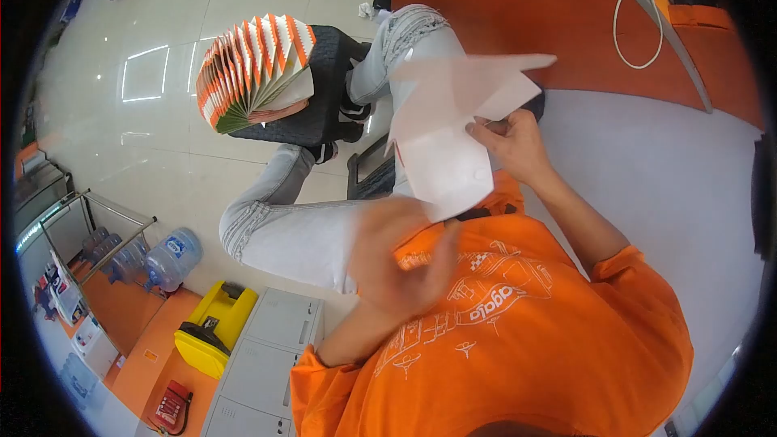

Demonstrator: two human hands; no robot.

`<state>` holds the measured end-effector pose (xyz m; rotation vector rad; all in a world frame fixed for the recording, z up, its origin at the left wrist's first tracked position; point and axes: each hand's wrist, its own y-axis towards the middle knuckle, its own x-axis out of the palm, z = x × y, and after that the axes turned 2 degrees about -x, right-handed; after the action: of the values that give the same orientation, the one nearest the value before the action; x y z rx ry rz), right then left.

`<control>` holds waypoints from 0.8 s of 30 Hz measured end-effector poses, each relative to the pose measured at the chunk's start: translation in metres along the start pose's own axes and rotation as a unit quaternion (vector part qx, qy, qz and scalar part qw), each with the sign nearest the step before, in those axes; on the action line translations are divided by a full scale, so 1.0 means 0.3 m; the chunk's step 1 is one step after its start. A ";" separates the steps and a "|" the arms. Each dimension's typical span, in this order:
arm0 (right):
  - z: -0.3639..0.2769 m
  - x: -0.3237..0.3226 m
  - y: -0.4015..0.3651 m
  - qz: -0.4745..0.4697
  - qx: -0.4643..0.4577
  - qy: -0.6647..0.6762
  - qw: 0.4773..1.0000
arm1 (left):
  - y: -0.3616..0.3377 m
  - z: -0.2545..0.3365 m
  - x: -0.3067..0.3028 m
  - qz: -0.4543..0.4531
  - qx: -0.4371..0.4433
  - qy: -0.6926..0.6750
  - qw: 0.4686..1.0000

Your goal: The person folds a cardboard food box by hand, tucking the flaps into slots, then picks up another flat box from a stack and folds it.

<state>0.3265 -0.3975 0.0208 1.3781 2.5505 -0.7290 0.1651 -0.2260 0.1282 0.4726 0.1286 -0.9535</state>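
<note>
My left hand (396, 255) is blurred by motion in front of the orange shirt, its thumb apart from the fingers and nothing seen in it. White folded paper or thin card (449, 166) with angular flaps hangs over my lap, its upper part smeared. My right hand (514, 142) pinches its right edge between thumb and fingers. At the upper left, a fanned, pleated stack of paper (255, 73) with orange, white and green parts rests on a black stool (328, 73).
An orange-red table (486, 0) bears a white cable (617, 32). Grey lockers (263, 348), a yellow case (214, 328), water bottles (172, 259) and a red bag-like item (171, 407) stand at the lower left. Tiled floor (170, 0) lies beyond the stool.
</note>
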 end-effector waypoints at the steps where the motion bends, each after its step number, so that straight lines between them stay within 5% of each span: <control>1: -0.006 0.004 -0.004 -0.002 0.000 0.002 1.000 | 0.037 -0.034 0.006 0.000 0.000 0.002 1.000; 3: -0.035 0.008 -0.008 -0.064 0.029 0.079 0.994 | 0.137 -0.135 0.037 0.188 -0.001 0.133 0.973; 4: -0.055 0.008 -0.004 -0.069 0.023 0.079 0.994 | 0.133 -0.155 0.017 0.195 0.001 0.137 0.971; 6: -0.098 0.002 -0.011 -0.151 0.037 -0.022 0.988 | 0.128 -0.187 -0.012 -0.072 -0.102 0.059 0.990; 10: -0.224 -0.013 -0.011 0.020 -0.105 -0.029 0.994 | 0.139 -0.154 -0.021 -0.062 -0.134 0.116 0.982; 12: -0.371 -0.044 -0.008 0.160 -0.352 -0.014 0.922 | 0.150 -0.139 -0.043 -0.161 -0.073 0.197 0.964; 13: -0.417 -0.064 -0.002 0.162 -0.350 -0.015 0.923 | 0.156 -0.134 -0.044 -0.163 -0.073 0.196 0.964; 15: -0.476 -0.096 0.023 -0.007 -0.452 -0.274 0.849 | 0.171 -0.125 -0.042 -0.193 -0.060 0.175 0.964; 16: -0.464 -0.082 0.033 -0.090 -0.377 -0.153 0.909 | 0.169 -0.121 -0.048 -0.195 -0.055 0.175 0.963; 20: -0.464 -0.063 0.042 -0.101 -0.446 -0.154 0.876 | 0.140 -0.136 -0.069 -0.114 -0.137 0.067 0.982; 22: -0.461 -0.055 0.041 -0.055 -0.565 -0.228 0.791 | 0.125 -0.144 -0.073 -0.080 -0.153 -0.014 0.985; 24: -0.458 -0.059 0.033 -0.066 -0.575 -0.250 0.776 | 0.124 -0.146 -0.067 -0.068 -0.177 -0.103 0.976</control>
<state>0.3575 -0.3397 0.1430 0.4710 1.9452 0.4339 0.1878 -0.1733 0.1077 0.0351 0.1395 -1.0809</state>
